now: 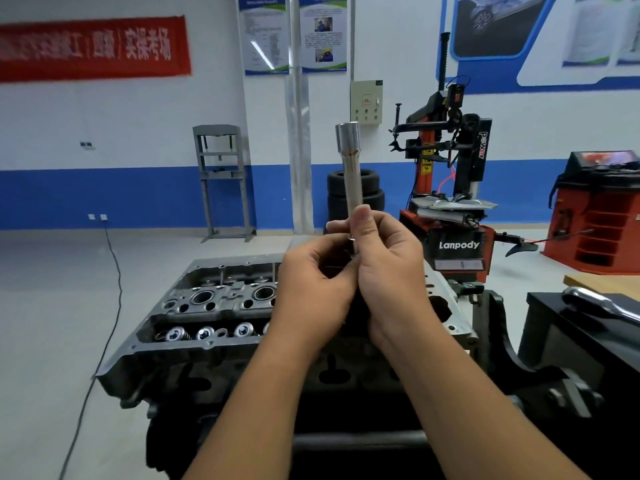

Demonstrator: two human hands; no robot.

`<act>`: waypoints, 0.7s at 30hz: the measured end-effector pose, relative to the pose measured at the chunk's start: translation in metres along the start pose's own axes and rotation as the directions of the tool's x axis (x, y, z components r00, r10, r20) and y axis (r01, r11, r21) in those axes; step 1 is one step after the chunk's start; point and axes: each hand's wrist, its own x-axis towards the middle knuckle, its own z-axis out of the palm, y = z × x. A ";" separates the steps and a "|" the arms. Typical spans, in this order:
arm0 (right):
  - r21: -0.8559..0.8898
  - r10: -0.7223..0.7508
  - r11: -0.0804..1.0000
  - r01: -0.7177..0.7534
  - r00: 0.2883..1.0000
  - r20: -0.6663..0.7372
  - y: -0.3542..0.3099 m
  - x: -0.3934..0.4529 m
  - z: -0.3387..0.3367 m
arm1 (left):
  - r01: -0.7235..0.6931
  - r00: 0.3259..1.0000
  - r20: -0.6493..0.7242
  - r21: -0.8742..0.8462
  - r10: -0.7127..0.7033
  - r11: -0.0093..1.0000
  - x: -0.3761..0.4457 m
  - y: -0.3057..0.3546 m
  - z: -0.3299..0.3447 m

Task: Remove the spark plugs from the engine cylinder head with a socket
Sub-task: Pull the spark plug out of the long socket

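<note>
bright even indoor light, soft overall blur, wide-angle bending at edges, glare streak on wall poster [265, 36].

Single view: a wide-angle head camera, worn by the person, faces forward and slightly down. It sits close above and just behind the cylinder head [221, 306], which fills the lower centre of the frame. Both forearms enter from the bottom edge and meet over the cylinder head, near the lens. Beyond the cylinder head the view reaches across the floor [52, 289] to the far wall [138, 133]. Straight lines bow toward the frame edges.
</note>
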 end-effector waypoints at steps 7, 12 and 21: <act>0.050 0.015 0.999 -0.016 1.000 0.020 -0.001 0.000 -0.006 | 0.007 0.999 0.048 0.030 -0.009 1.000 -0.001 0.000 0.001; 0.019 -0.049 0.999 0.048 0.997 0.060 0.002 0.000 -0.003 | -0.058 0.998 0.042 0.069 0.056 0.996 0.000 -0.007 -0.002; 0.060 -0.041 0.998 0.037 0.997 0.062 0.006 0.000 -0.005 | 0.002 0.999 0.040 0.032 -0.003 0.999 0.002 -0.004 -0.002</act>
